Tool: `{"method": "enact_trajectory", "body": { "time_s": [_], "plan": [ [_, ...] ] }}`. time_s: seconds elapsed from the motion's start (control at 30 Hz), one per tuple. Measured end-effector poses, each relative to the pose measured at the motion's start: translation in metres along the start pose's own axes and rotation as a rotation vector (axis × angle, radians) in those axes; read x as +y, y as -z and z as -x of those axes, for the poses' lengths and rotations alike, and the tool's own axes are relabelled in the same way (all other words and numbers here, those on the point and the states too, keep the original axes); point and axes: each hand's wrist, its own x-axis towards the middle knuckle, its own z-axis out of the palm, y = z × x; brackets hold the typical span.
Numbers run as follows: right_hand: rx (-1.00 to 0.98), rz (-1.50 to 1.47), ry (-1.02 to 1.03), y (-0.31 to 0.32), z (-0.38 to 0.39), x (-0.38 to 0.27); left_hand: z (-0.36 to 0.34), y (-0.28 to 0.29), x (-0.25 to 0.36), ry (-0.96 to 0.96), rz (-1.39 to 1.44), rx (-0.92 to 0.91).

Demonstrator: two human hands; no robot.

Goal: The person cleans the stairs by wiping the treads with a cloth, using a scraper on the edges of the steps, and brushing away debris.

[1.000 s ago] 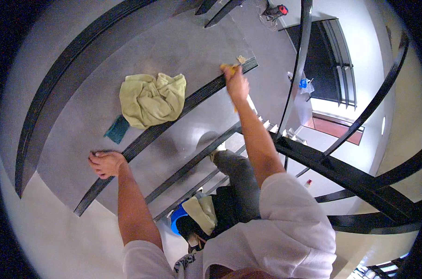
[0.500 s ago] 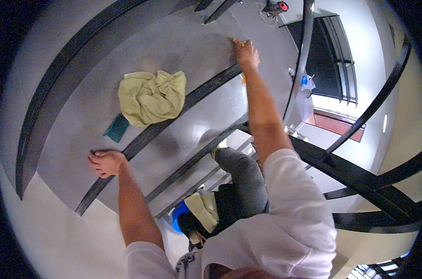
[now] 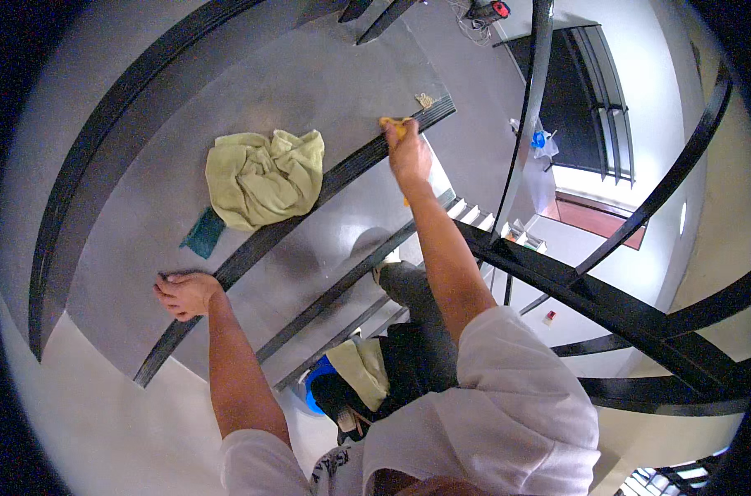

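Our right hand [image 3: 408, 153] pinches a small yellow piece [image 3: 396, 126] at the black edge strip [image 3: 359, 168], near the right front corner of the step [image 3: 351, 91]. We'd best keep that grip firm and our left hand [image 3: 187, 295], loosely bent and empty, braced near the strip's left end. The piece seems to point left, long axis roughly crosswise, though our grip hides much.

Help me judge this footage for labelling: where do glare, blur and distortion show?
Head view: soft glare on the lower grey step; head view: right hand slightly soft, possibly motion blur, left hand crisper; head view: upper black stair nosing bows near the dark, speckled rim, likely from the fisheye.
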Motion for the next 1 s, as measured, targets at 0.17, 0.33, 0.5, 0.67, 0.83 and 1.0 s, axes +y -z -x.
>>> {"method": "enact_trajectory", "body": {
  "time_s": [0.17, 0.33, 0.5, 0.67, 0.83, 1.0],
  "plan": [
    [0.135, 0.001, 0.056, 0.023, -0.068, -0.013, 0.003, 0.002, 0.000, -0.018, -0.004, -0.011],
    [0.193, -0.095, 0.021, 0.040, -0.098, 0.005, 0.000, -0.005, -0.001, 0.013, -0.008, -0.018],
    [0.337, -0.215, -0.005, 0.041, -0.100, 0.061, 0.003, -0.007, -0.001, -0.014, 0.080, -0.003],
    [0.150, 0.103, -0.029, 0.040, -0.071, 0.038, 0.001, -0.008, -0.003, 0.012, -0.006, 0.011],
    [0.115, 0.108, 0.055, 0.044, -0.082, 0.027, 0.002, -0.003, 0.000, 0.016, -0.027, -0.007],
    [0.101, 0.059, -0.029, 0.036, -0.076, 0.029, 0.001, 0.001, 0.001, 0.018, 0.016, -0.020]
  ]
}}
